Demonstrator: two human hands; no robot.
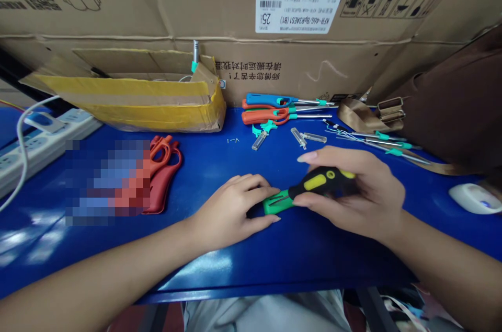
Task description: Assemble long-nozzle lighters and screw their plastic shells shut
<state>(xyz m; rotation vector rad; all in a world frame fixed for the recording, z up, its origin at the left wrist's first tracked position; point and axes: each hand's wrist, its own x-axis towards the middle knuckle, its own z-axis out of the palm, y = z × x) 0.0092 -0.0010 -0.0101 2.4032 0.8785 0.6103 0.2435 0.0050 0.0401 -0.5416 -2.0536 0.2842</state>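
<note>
My left hand (235,212) pinches a green lighter handle (279,202) between thumb and fingers, low over the blue table. My right hand (368,196) is wrapped round a screwdriver (316,181) with a black and yellow grip. The screwdriver's front end meets the right end of the green handle; its shaft and tip do not show. Beyond my hands lie small clear plastic fuel tanks (298,138) and turquoise plastic bits (269,126). A blue gas lighter (270,99) and an orange gas lighter (261,116) rest behind them.
Red lighter casings (162,185) lie left, beside a blurred patch. A taped cardboard box (133,112) and white power strip (50,138) stand back left. Metal lighter tubes (392,145), a brown strap (361,117) and a white mouse (474,198) are right. Large cardboard (333,60) walls the back.
</note>
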